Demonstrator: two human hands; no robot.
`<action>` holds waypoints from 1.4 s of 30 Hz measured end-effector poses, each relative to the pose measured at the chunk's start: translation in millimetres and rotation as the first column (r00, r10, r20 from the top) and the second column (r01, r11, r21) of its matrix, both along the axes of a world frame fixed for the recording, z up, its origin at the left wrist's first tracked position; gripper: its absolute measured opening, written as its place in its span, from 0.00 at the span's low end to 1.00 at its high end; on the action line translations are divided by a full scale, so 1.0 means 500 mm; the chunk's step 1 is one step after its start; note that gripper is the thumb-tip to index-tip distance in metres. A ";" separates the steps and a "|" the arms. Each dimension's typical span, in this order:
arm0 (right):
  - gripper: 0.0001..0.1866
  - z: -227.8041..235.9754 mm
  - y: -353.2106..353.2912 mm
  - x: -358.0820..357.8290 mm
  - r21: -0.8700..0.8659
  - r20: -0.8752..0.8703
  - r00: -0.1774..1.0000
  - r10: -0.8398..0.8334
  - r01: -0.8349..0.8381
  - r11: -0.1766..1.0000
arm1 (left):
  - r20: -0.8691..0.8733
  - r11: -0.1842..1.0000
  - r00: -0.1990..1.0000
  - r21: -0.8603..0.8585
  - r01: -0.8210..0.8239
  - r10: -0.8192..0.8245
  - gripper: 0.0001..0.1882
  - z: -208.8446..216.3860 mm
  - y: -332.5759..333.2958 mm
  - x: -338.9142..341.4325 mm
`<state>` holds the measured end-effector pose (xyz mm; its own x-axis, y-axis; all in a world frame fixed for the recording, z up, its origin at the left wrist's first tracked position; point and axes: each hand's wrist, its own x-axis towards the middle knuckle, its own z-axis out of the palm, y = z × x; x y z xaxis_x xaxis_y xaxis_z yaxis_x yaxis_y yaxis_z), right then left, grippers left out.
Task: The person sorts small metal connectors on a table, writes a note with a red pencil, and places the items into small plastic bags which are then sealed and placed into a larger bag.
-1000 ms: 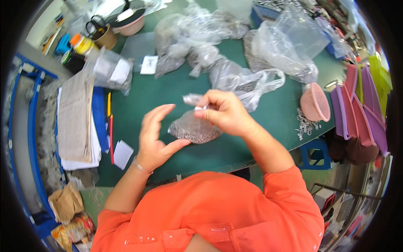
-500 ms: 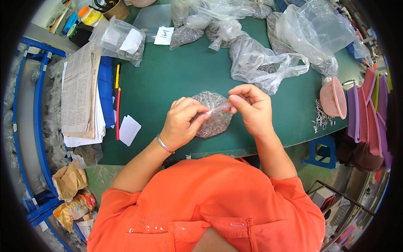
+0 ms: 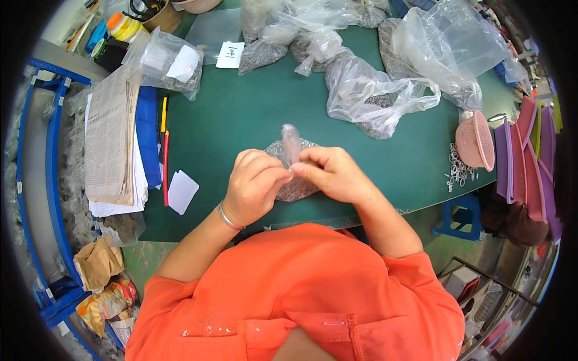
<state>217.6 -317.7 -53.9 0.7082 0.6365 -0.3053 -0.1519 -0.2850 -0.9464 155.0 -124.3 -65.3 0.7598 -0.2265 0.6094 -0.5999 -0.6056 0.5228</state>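
Observation:
A clear plastic bag [image 3: 296,191] full of small greyish metal-looking parts rests on the green table, close to its front edge. Its twisted neck stands up between my hands, the loose end pointing away from me. My left hand [image 3: 251,184], with a silver bangle at the wrist, pinches at the base of the neck. From the other side my right hand [image 3: 333,172] closes thumb and fingers on the same neck. The fingertips of both hands nearly meet there. Both hands partly cover the bag.
Several filled clear bags [image 3: 376,108] lie across the back. At left are newspapers [image 3: 111,144], a red pencil [image 3: 166,168] and white paper slips [image 3: 182,192]. A pink basket [image 3: 475,141] stands right beside small white rings [image 3: 459,168]. A blue stool [image 3: 457,216] is below.
My right hand has come left and closer to my left hand. The bag's neck, earlier stretched rightward, now points up and away from me.

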 end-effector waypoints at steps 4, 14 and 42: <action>0.08 -0.013 -0.008 0.005 0.039 0.126 0.991 0.050 -0.055 0.998 | -0.020 0.999 0.999 0.020 0.029 -0.028 0.10 0.004 0.005 -0.002; 0.08 -0.036 0.007 -0.005 0.206 0.660 0.738 -0.140 0.000 0.978 | -0.624 0.884 0.779 -0.396 -0.249 -0.060 0.02 -0.014 0.003 -0.001; 0.08 -0.056 0.010 -0.013 0.239 0.594 0.791 -0.143 -0.004 0.971 | -0.384 0.993 0.916 -0.020 0.116 -0.115 0.07 0.037 0.029 0.047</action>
